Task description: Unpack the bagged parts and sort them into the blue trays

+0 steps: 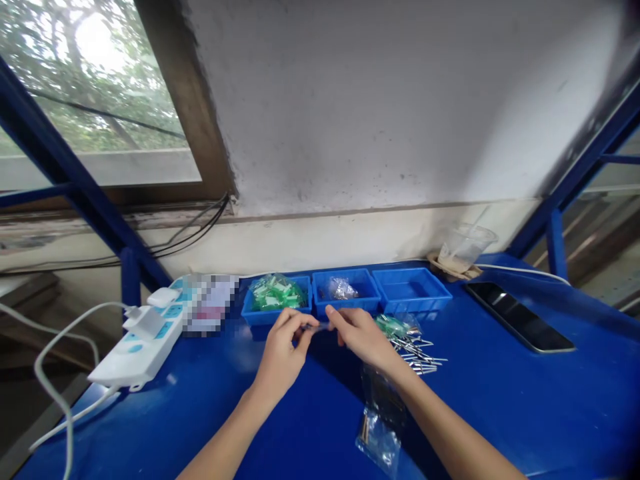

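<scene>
My left hand (286,343) and my right hand (361,333) meet in front of the blue trays, fingertips pinched. Between them stretches a small, thin, partly see-through piece (323,327), too small and blurred to name. Just beyond my left hand, a blue tray (255,319) holds a heap of green and clear packets (277,292). The middle blue tray (370,305) has small shiny parts in clear plastic (343,289). Close to my right wrist lie loose thin metal rods (420,357) and a green packet (393,325). Clear bags with small parts (380,440) lie below my right forearm.
At the right is a third blue tray (413,290). Behind it a plastic cup (465,247) stands on a brown holder. A black phone (520,317) lies far right. On the left are a power strip (143,340) with cables and a blurred-out flat item (213,303).
</scene>
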Tool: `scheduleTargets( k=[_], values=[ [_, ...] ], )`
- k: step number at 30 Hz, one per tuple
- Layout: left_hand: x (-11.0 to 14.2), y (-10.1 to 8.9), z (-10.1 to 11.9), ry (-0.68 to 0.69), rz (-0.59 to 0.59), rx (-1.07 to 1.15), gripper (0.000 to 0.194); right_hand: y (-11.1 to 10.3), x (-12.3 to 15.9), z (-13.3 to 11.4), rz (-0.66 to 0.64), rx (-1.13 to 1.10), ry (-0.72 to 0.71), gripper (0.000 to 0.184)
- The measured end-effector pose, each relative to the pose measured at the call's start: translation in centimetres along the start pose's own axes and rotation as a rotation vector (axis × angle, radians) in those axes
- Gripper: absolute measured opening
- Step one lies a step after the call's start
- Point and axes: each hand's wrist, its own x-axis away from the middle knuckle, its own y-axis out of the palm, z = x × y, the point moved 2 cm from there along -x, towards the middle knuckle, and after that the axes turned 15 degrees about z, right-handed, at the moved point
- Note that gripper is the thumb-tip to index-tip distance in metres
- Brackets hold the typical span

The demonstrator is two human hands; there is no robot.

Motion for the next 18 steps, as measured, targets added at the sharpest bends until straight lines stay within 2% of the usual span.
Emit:
scheduleTargets(
  k=[3, 5, 7, 9, 11, 14, 16, 18],
  values=[
    [0.3, -0.2, 1.0, 0.132, 0.052, 0.036, 0.025, 0.5, 0.0, 0.1, -0.18, -0.284, 0.19, 0.043],
    [0.4, -0.2, 1.2, 0.168, 0.047, 0.043, 0.028, 0.6, -0.1, 0.1, -0.195, -0.408, 0.201, 0.035],
    [0.4, 0.0, 0.8, 0.144, 0.035, 0.036, 0.028, 0.5, -0.2, 0.2, -0.138, -0.439, 0.147, 0.026],
    [0.3, 0.2, 0.2, 0.048, 0.013, 0.038, 0.026, 0.2, -0.3, 0.1, -0.027, -0.366, 0.0, 0.015],
    [0.1, 0.3, -0.6, -0.14, -0.016, 0.1, 0.022, 0.0, 0.0, -0.2, 0.081, -0.234, -0.233, 0.006],
    [0.0, 0.5, -1.3, -0.46, -0.055, 0.307, 0.032, 0.1, 1.0, -0.9, 0.163, -0.082, -0.56, 0.018],
    [0.0, 0.5, -1.2, -0.544, -0.061, 0.407, 0.034, 0.4, 1.6, -1.2, 0.156, -0.047, -0.679, 0.025],
    [-0.2, 0.2, -0.8, -0.513, -0.014, 0.42, 0.03, 0.6, 1.8, -1.2, 0.157, -0.057, -0.681, 0.028]
  ],
)
